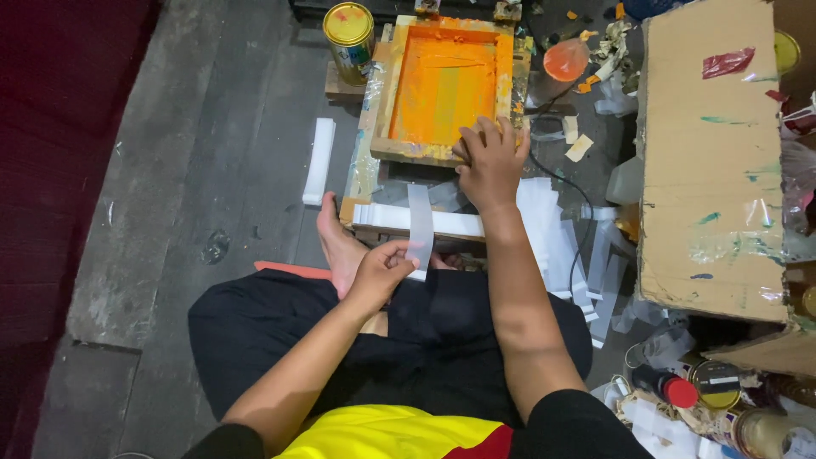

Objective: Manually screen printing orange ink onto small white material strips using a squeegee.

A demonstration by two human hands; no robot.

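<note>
I sit cross-legged on the floor. My left hand (381, 274) pinches the lower end of a translucent white strip (419, 223) that stands up in front of my knee. My right hand (491, 161) rests with spread fingers on the near edge of a wooden printing frame (384, 93). The frame's screen (442, 89) is covered in orange ink. A white strip (450, 223) lies flat under the frame's near side, just beyond my bare foot (337, 246).
A yellow-lidded can (348, 32) stands left of the frame. A long white strip (320, 160) lies on the dark floor at left. A paint-smeared cardboard box (710, 161) sits at right, with several cans and a red-capped bottle (665, 387) below it. Loose white strips (586, 263) and a black cable (568, 187) lie between.
</note>
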